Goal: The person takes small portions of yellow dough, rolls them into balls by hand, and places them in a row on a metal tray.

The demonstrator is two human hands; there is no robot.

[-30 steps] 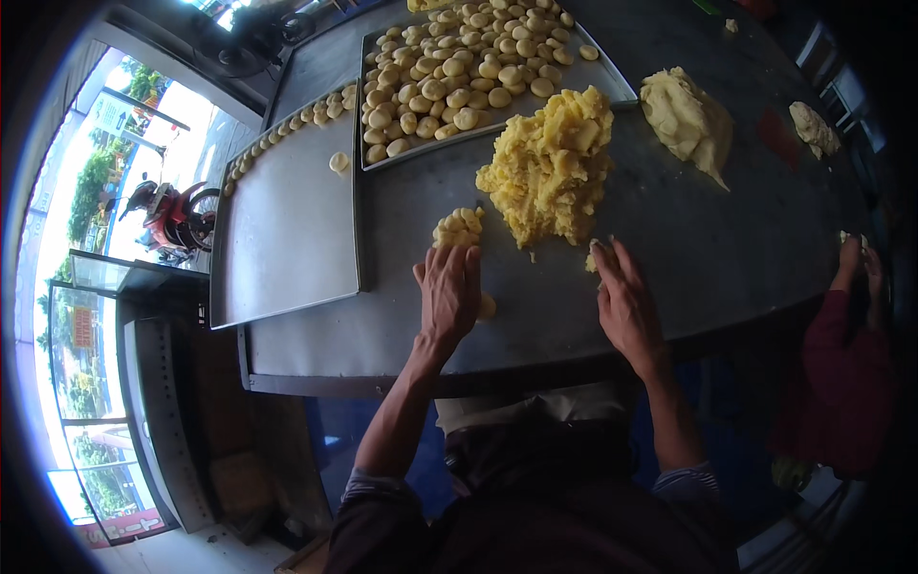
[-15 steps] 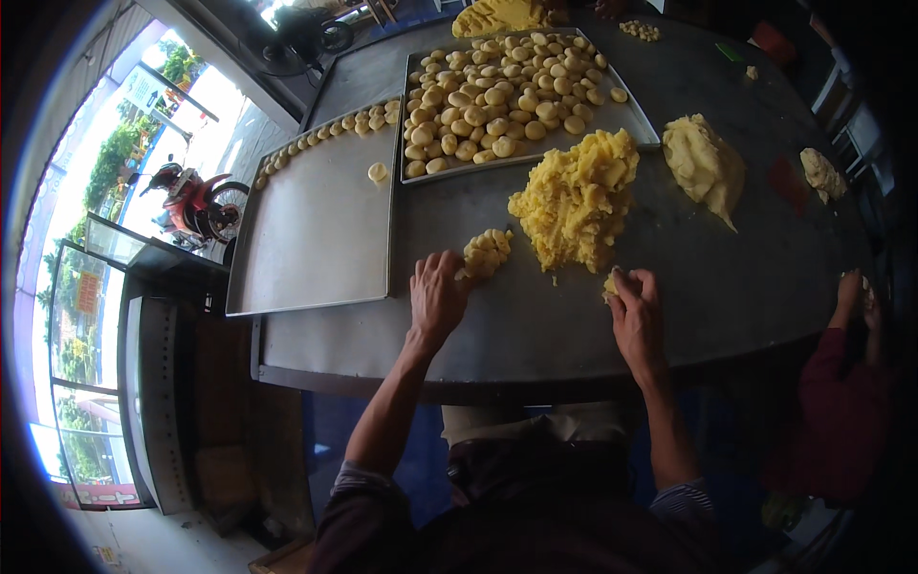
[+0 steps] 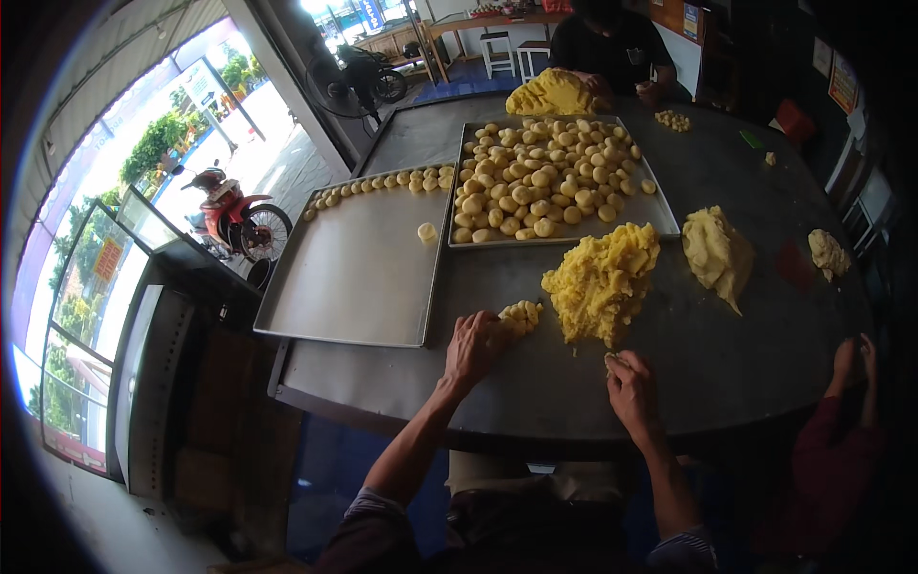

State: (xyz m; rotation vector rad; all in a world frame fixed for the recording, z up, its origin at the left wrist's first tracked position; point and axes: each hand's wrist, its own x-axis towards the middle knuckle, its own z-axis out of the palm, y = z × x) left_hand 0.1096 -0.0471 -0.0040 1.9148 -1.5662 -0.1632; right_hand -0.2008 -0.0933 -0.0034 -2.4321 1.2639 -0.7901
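Left hand (image 3: 475, 346) lies fingers-down on the grey metal table (image 3: 746, 364), fingertips touching a small clump of yellow crumbly dough (image 3: 522, 316); grip isn't closed on it. Right hand (image 3: 631, 385) has fingers pinched on a tiny yellow dough bit (image 3: 612, 360), just below the big yellow crumbly dough heap (image 3: 602, 280). Around: near-empty steel tray (image 3: 359, 277) left, steel tray full of dough balls (image 3: 550, 182) behind, pale smooth dough lump (image 3: 715, 251) right, another person's hand (image 3: 854, 362) at the right table edge.

A dim room is lit by bright daylight from glass windows (image 3: 86, 287) at the left. A red motorbike (image 3: 234, 218) is parked on the pavement outside. Stools (image 3: 512, 53) and a standing fan (image 3: 330, 81) are seen beyond.
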